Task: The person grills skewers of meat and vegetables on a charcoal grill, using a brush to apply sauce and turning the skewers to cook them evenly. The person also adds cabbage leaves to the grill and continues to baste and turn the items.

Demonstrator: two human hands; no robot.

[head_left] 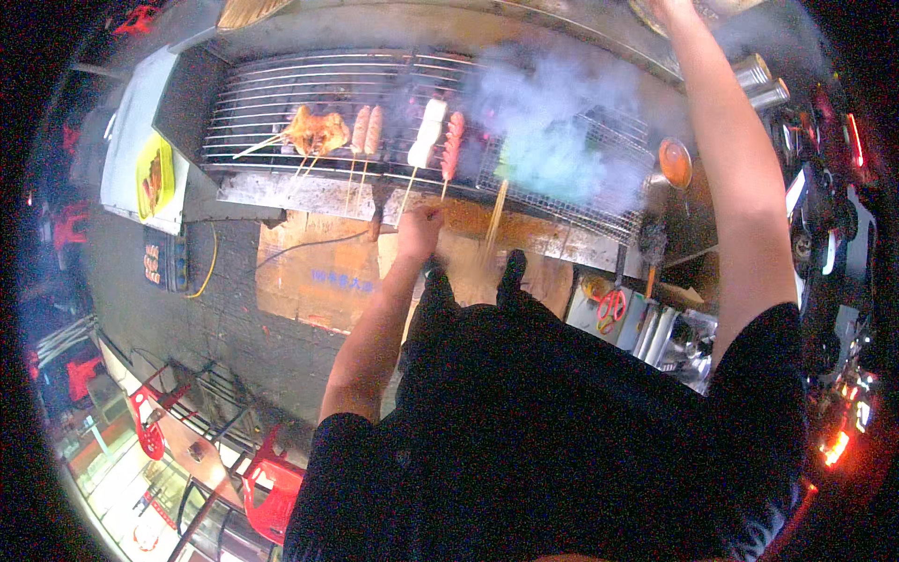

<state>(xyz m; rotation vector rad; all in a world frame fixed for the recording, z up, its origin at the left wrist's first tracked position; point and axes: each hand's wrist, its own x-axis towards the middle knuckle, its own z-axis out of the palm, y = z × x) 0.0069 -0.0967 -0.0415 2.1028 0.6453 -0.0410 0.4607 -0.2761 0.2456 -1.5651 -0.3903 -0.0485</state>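
My left hand (419, 232) is at the front edge of a charcoal grill, its fingers closed around the stick end of a scored red sausage skewer (453, 144). Just left of that sausage, a skewer of white food pieces (428, 133) lies on the bars. Two pale sausage skewers (366, 130) and a flattened, browned piece of skewered meat (316, 132) rest farther left. Thick smoke veils green food (534, 165) on a wire mesh grate (618, 151), with its sticks pointing toward me. At the top edge my right hand (671, 5) is mostly cut off, beside a round container.
A cup of orange-red sauce (676, 163) stands right of the mesh; metal canisters (762, 84) are beyond it. A yellow tray (154, 175) sits on the left side shelf. Red-handled scissors (611, 311) hang at lower right. Flattened cardboard (316, 274) covers the ground; red stools (274, 495) are behind.
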